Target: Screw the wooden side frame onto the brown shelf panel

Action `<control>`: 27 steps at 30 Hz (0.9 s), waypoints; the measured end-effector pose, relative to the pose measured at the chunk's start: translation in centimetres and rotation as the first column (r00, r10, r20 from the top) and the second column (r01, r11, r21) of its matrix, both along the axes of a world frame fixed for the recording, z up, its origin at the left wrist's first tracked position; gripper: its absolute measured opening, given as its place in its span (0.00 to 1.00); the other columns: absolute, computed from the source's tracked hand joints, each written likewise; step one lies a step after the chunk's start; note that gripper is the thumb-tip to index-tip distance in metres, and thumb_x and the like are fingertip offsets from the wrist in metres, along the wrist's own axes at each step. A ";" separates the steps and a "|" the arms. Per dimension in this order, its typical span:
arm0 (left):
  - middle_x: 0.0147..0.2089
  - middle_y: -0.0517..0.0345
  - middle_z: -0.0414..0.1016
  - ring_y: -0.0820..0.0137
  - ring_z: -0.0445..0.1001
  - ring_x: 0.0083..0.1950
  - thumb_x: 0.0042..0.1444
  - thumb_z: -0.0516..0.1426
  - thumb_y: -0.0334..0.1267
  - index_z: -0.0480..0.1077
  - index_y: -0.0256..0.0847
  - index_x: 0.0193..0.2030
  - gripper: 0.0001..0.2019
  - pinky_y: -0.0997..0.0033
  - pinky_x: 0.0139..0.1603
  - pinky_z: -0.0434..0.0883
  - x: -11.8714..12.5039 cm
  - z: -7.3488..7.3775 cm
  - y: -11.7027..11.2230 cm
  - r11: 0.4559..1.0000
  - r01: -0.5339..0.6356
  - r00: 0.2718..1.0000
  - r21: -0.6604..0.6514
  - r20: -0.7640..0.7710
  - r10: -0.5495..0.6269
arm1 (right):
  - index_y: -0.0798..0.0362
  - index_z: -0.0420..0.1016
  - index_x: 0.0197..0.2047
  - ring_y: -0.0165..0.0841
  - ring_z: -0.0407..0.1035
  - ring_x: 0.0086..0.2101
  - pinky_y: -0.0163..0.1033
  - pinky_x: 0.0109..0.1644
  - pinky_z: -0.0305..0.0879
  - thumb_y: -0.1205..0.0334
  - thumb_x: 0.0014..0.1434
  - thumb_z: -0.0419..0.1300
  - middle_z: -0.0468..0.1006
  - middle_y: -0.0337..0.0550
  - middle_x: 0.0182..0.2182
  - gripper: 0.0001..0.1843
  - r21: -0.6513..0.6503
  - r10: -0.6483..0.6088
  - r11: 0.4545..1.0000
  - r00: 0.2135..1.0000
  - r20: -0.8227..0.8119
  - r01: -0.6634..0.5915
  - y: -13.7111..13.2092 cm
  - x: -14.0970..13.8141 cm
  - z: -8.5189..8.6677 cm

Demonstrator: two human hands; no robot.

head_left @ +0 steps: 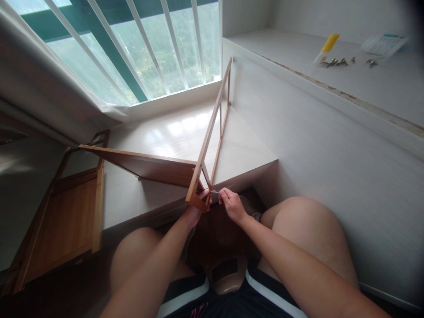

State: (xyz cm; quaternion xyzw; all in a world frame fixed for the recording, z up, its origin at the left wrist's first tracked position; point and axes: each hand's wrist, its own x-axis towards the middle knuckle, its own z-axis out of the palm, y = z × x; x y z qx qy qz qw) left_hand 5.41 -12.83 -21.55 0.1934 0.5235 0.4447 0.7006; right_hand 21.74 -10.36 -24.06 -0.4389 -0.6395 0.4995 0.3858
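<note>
A narrow wooden frame (209,132) leans away from me across the pale ledge, joined or held against a flat wooden panel (155,167) near its close end. My left hand (194,215) is closed around that close end, with its fingers partly hidden behind the wood. In my right hand (232,204), the fingers pinch a thin metal hex key (214,192). The key's tip points left and meets the wood beside my left fingers; the fastener there is too small to make out.
Another wooden framed piece (71,221) stands at the left by the curtain (43,66). On the shelf at upper right lie several screws (339,62), a yellow-and-clear packet (330,43) and a plastic bag (384,45). A white side wall (318,132) bounds the right.
</note>
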 end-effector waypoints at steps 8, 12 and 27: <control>0.26 0.59 0.67 0.78 0.61 0.23 0.50 0.62 0.52 0.76 0.33 0.44 0.24 0.75 0.24 0.58 0.0 0.1 0.0 1.000 0.000 1.000 -0.007 -0.005 0.000 | 0.52 0.65 0.25 0.28 0.58 0.21 0.34 0.29 0.55 0.46 0.68 0.45 0.67 0.36 0.20 0.25 -0.118 0.013 0.993 0.996 -0.089 -0.023 0.0 -0.2 -0.2; 0.26 0.59 0.67 0.77 0.61 0.24 0.50 0.63 0.51 0.76 0.33 0.43 0.22 0.74 0.24 0.58 0.0 0.2 0.0 1.000 -0.002 1.000 0.003 0.002 0.002 | 0.52 0.67 0.27 0.29 0.61 0.25 0.34 0.32 0.56 0.48 0.68 0.47 0.68 0.37 0.22 0.23 -0.001 0.011 1.000 1.000 -0.016 -0.011 0.1 -0.1 -0.1; 0.26 0.58 0.67 0.78 0.62 0.24 0.51 0.62 0.51 0.76 0.33 0.43 0.21 0.75 0.25 0.59 0.1 0.9 0.0 1.000 0.010 1.000 -0.011 -0.011 -0.011 | 0.52 0.69 0.31 0.31 0.64 0.28 0.35 0.36 0.59 0.51 0.68 0.48 0.70 0.38 0.26 0.19 0.144 0.024 0.989 0.996 0.087 -0.036 0.4 0.5 -0.4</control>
